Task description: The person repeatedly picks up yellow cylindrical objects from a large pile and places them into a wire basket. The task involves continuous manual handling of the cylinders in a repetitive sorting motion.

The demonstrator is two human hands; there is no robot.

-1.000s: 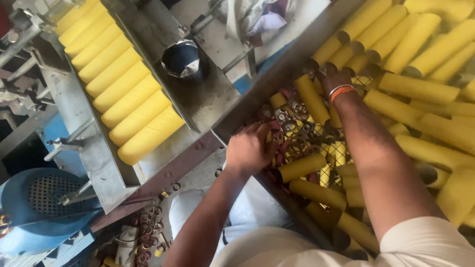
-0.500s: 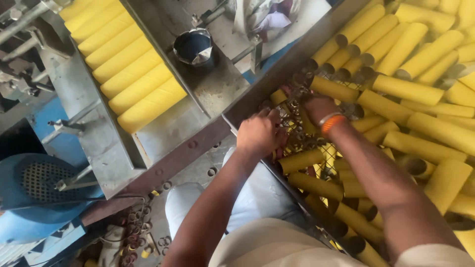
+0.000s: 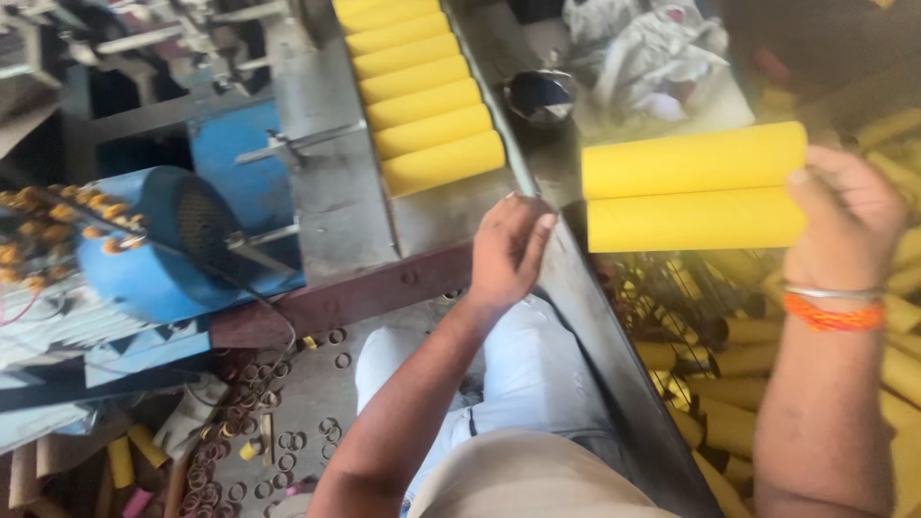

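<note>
Where it dug before, right hand (image 3: 844, 225) lifted, gripping two yellow tubes (image 3: 693, 188)

Right hand (image 3: 844, 216) hides the yellow tubes' (image 3: 696, 192) ends — forearm cut off below.

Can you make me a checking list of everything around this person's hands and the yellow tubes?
Surface: grey metal chute carrying a row of yellow tubes lying side by side.
Job's things: two yellow tubes held level, one above the other.
Clutter: small rings scattered on the floor; heap of loose tubes in the bin at the right; crumpled cloth; dark bowl.
Grippers: right hand grips the two tubes at one end; left hand empty, fingers loose, above the bin's metal edge.
Cables: thin wire beside the blue motor.
Surroundings: machine frame, blurred.
</note>
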